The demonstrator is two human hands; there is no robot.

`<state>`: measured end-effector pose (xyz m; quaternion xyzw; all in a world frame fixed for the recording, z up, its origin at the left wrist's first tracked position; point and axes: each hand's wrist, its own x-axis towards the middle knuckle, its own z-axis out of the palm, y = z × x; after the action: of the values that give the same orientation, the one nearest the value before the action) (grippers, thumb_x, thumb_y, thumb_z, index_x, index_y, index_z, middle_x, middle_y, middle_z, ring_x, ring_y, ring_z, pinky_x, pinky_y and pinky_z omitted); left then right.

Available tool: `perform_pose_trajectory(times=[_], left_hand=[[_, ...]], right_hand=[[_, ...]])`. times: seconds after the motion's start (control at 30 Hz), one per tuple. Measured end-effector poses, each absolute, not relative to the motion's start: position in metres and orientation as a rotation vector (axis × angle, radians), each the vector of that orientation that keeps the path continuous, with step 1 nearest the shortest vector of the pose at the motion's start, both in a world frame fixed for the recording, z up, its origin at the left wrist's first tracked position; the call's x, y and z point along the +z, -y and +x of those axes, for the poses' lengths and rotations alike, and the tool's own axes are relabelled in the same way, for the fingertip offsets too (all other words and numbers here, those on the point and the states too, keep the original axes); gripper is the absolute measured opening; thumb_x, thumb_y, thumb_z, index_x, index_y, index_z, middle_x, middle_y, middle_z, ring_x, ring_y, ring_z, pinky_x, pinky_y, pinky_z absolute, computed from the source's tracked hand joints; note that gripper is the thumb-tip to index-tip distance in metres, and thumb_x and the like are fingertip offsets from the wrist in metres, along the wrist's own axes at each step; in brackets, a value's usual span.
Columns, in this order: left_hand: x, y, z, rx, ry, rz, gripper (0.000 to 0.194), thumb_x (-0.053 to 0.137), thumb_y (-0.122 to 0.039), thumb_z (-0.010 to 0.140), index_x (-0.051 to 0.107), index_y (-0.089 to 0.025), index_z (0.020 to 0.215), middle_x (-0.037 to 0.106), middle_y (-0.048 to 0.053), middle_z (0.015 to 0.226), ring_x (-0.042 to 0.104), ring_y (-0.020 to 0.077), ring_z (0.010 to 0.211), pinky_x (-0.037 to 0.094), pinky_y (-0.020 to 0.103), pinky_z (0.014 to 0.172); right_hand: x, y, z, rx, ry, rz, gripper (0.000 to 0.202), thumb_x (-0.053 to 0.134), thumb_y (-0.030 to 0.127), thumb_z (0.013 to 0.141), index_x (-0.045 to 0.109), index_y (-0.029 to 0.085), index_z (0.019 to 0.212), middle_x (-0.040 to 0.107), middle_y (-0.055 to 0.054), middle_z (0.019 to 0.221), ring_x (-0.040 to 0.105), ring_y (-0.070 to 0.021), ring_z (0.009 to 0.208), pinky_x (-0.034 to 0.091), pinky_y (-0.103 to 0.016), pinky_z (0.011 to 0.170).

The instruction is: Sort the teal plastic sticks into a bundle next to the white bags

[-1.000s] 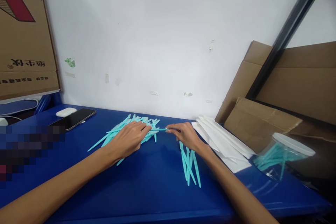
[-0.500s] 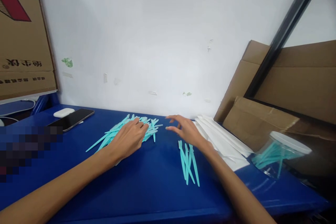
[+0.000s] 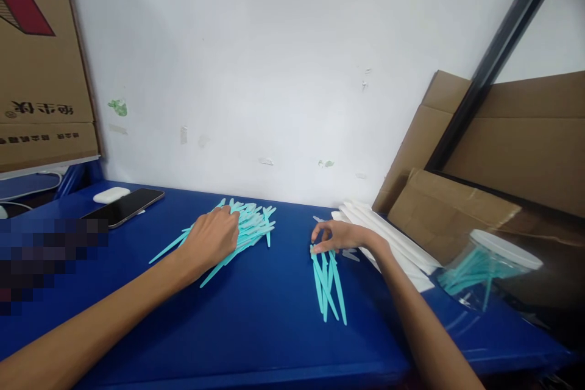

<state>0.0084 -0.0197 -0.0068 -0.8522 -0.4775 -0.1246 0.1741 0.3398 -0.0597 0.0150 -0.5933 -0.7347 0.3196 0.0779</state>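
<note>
A loose heap of slim turquoise eyebrow razors (image 3: pixel 253 225) lies on the blue table near the wall. Over its left part rests my left hand (image 3: pixel 212 234), fingers curled in among them; the fingertips and anything between them are hidden. Farther right is a small group of several more eyebrow razors (image 3: pixel 326 286), notched ends toward the wall. At those ends is my right hand (image 3: pixel 336 236), thumb and forefinger pinched on the head of the leftmost razor. Small translucent pieces (image 3: pixel 351 255) show beside and under this hand, too blurred to name.
White paper sheets or sleeves (image 3: pixel 406 256) lie beyond my right forearm. A clear jar (image 3: pixel 489 268) with a white lid holds more turquoise razors. Folded cardboard (image 3: pixel 448 207) leans behind. On the left are a phone (image 3: pixel 123 207) and a white case (image 3: pixel 111 195).
My right hand has moved right and down from beside the heap to the small group, its fingers closing. My left hand has drawn slightly left, uncovering more of the heap.
</note>
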Motion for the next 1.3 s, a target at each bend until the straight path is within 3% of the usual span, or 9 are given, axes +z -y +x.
perform_pose_trajectory(times=[0.2, 0.4, 0.57, 0.8, 1.0, 1.2, 1.3], left_hand=[[-0.004, 0.023, 0.01, -0.41, 1.352, -2.409, 0.033, 0.032, -0.026, 0.096, 0.061, -0.013, 0.088, 0.062, 0.012, 0.088, 0.061, 0.0245, 0.086, 0.044, 0.028, 0.059], [0.002, 0.028, 0.014, -0.496, 1.303, -2.427, 0.032, 0.033, -0.025, 0.097, 0.063, -0.015, 0.095, 0.063, 0.011, 0.09, 0.06, 0.0246, 0.085, 0.043, 0.029, 0.058], [0.001, 0.032, 0.016, -0.651, 1.163, -2.5, 0.031, 0.034, -0.025, 0.097, 0.063, -0.018, 0.096, 0.065, 0.008, 0.09, 0.061, 0.0237, 0.088, 0.043, 0.029, 0.061], [-0.001, 0.044, 0.02, -0.798, 0.975, -2.747, 0.035, 0.032, -0.031, 0.1, 0.064, -0.019, 0.094, 0.066, 0.005, 0.087, 0.061, 0.0195, 0.082, 0.043, 0.031, 0.071], [-0.002, 0.052, 0.023, -0.745, 0.924, -2.841, 0.037, 0.038, -0.047, 0.098, 0.06, -0.021, 0.112, 0.066, 0.004, 0.09, 0.061, 0.0197, 0.079, 0.043, 0.032, 0.07], [-0.007, 0.046, 0.024, -0.646, 0.916, -2.808, 0.034, 0.032, -0.038, 0.101, 0.06, -0.02, 0.1, 0.067, 0.006, 0.089, 0.063, 0.0216, 0.081, 0.043, 0.031, 0.068], [-0.008, 0.042, 0.022, -0.677, 0.968, -2.808, 0.032, 0.03, -0.034, 0.101, 0.059, -0.022, 0.106, 0.069, 0.004, 0.091, 0.065, 0.0218, 0.08, 0.044, 0.032, 0.069]], right_hand=[[0.009, 0.058, 0.329, 0.88, 2.258, -1.775, 0.045, 0.072, 0.059, 0.073, 0.069, 0.02, 0.095, 0.068, -0.004, 0.083, 0.056, -0.0123, 0.06, 0.041, -0.021, 0.047], [0.008, 0.053, 0.328, 0.735, 2.274, -1.655, 0.043, 0.074, 0.058, 0.071, 0.069, 0.019, 0.09, 0.068, -0.003, 0.084, 0.061, -0.0148, 0.07, 0.045, -0.023, 0.057], [0.017, 0.056, 0.318, 0.979, 1.954, -1.533, 0.047, 0.071, 0.058, 0.075, 0.059, 0.02, 0.099, 0.067, -0.002, 0.08, 0.063, -0.0146, 0.065, 0.045, -0.022, 0.05], [0.022, 0.06, 0.295, 1.154, 1.563, -1.089, 0.037, 0.074, 0.046, 0.079, 0.054, 0.022, 0.1, 0.071, -0.003, 0.09, 0.069, -0.0144, 0.081, 0.052, -0.018, 0.059], [0.005, 0.057, 0.268, 1.284, 1.361, -0.867, 0.038, 0.079, 0.043, 0.075, 0.053, 0.021, 0.094, 0.073, -0.005, 0.098, 0.072, -0.0168, 0.093, 0.056, -0.018, 0.067], [-0.002, 0.058, 0.254, 1.212, 1.374, -0.86, 0.036, 0.077, 0.043, 0.077, 0.052, 0.021, 0.089, 0.074, -0.005, 0.094, 0.072, -0.0184, 0.091, 0.054, -0.018, 0.06], [0.002, 0.06, 0.255, 1.057, 1.458, -0.917, 0.035, 0.075, 0.046, 0.078, 0.052, 0.021, 0.087, 0.073, -0.004, 0.09, 0.072, -0.0206, 0.091, 0.049, -0.019, 0.054]])
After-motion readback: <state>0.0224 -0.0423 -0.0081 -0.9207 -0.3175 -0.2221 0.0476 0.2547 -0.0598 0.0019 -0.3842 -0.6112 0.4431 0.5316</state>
